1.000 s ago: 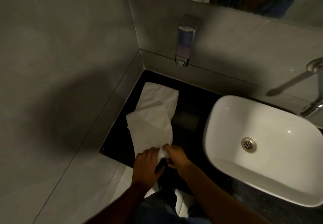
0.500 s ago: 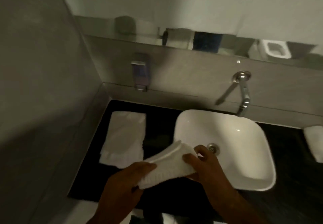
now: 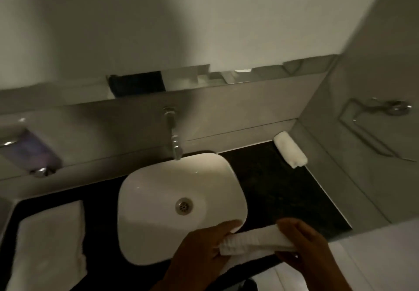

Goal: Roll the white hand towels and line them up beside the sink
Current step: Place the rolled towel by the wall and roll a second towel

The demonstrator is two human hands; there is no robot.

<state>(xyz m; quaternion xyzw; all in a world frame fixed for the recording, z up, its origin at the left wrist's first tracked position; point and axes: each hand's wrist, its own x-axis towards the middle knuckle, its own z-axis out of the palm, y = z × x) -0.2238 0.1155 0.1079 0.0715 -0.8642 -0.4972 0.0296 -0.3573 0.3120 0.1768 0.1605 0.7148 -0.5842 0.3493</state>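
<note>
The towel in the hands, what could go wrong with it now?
1. The rolled towel is gripped only at its ends by the left hand and right hand, so its middle might loosen and unroll.
2. It hangs right by the sink rim; if dropped, it might fall into the basin.
3. The finished roll lies far back in the corner, so lining this one up beside it could go crooked.

One head-worn camera only — looking steeply down and forward over the sink [image 3: 181, 200], close above the dark counter [image 3: 283, 190], facing the back wall.
</note>
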